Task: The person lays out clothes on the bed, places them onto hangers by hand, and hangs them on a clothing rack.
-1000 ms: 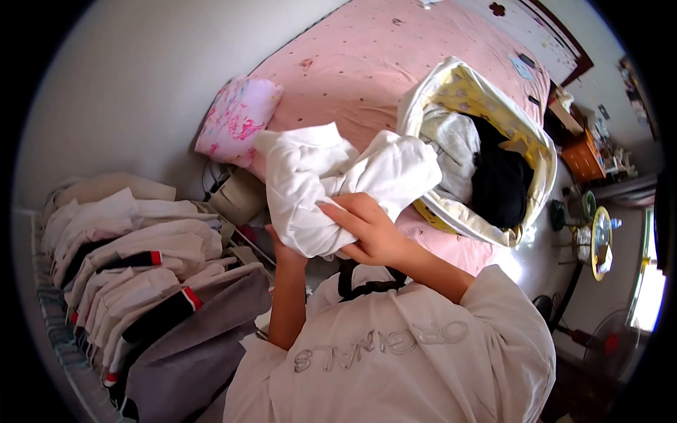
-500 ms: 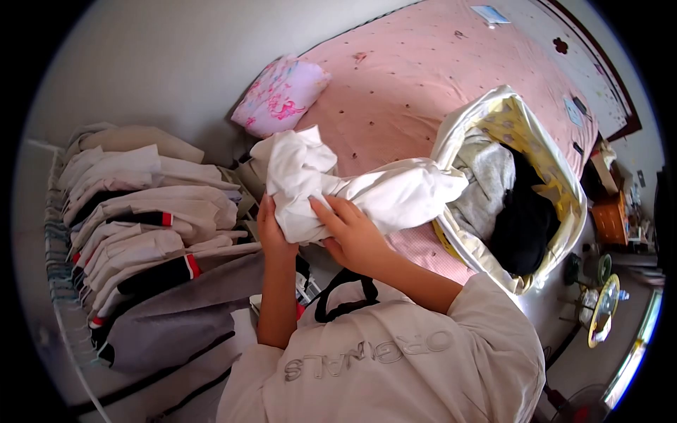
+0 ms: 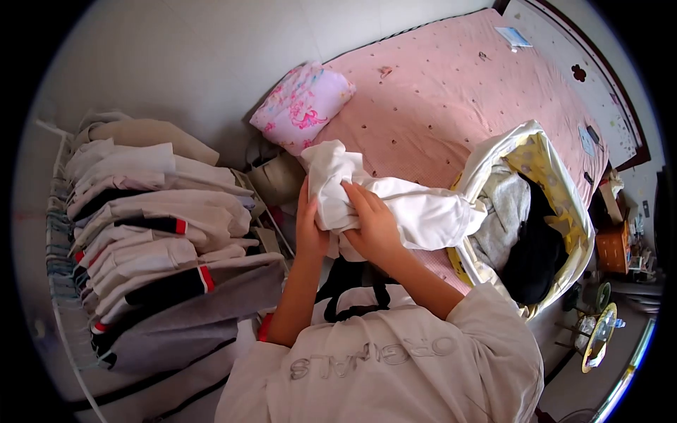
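Note:
Between my two hands is a bunched white garment [image 3: 416,204], its exact kind hidden by the folds. My left hand [image 3: 309,222] grips its left end, fingers wrapped behind the cloth. My right hand [image 3: 372,220] presses on the near side, fingers curled over the fabric. The garment's far end trails right to the rim of a laundry basket [image 3: 486,151], white outside with a yellow patterned lining. Inside the basket lie a grey garment [image 3: 502,211] and a black garment [image 3: 536,257].
Left of me, a white rack [image 3: 60,310] carries several hanging shirts [image 3: 176,204] and a grey garment [image 3: 183,317]. Beyond my hands is a bed with a pink sheet [image 3: 416,92] and a floral pillow [image 3: 303,106]. A small round yellow-rimmed table [image 3: 599,338] stands at the right.
The camera view has shifted, so the rack, bed and basket appear lower and further right. My right hand has moved closer to the left one on the white garment.

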The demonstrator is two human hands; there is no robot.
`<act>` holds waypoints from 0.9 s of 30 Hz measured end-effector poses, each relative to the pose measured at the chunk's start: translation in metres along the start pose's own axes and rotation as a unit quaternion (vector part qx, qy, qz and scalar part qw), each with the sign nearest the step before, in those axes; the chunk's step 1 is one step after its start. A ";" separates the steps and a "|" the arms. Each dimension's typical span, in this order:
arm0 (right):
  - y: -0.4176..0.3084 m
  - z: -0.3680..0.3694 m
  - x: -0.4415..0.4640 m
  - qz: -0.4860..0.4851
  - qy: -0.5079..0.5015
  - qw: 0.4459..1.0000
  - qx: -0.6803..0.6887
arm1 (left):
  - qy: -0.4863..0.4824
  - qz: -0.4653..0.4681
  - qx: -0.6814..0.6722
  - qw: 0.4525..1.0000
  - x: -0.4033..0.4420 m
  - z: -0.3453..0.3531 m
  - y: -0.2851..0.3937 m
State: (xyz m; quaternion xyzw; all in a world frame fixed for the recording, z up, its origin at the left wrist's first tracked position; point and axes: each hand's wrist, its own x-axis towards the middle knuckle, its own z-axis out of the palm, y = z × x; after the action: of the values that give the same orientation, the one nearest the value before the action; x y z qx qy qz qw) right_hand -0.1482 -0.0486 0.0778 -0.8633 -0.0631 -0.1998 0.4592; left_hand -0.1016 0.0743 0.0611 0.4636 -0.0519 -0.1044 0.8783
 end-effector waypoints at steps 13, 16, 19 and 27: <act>0.014 0.073 0.070 -0.133 -0.114 0.966 -0.192 | -0.059 -0.285 -0.151 0.945 0.120 -0.090 0.032; 0.023 0.082 0.081 -0.154 -0.149 0.953 -0.215 | -0.075 -0.308 -0.143 0.938 0.149 -0.130 0.005; 0.028 0.086 0.079 -0.141 -0.173 0.950 -0.218 | -0.043 -0.293 -0.128 0.947 0.157 -0.133 -0.005; 0.036 0.091 0.070 -0.103 -0.248 0.963 -0.015 | -0.042 -0.068 -0.145 0.986 0.181 -0.134 0.021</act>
State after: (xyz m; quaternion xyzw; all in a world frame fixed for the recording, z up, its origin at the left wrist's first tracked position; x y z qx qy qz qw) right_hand -0.0481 -0.0005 0.0326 -0.8812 -0.2607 -0.0267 0.3934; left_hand 0.1027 0.1514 0.0023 0.3295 -0.0412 -0.1891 0.9241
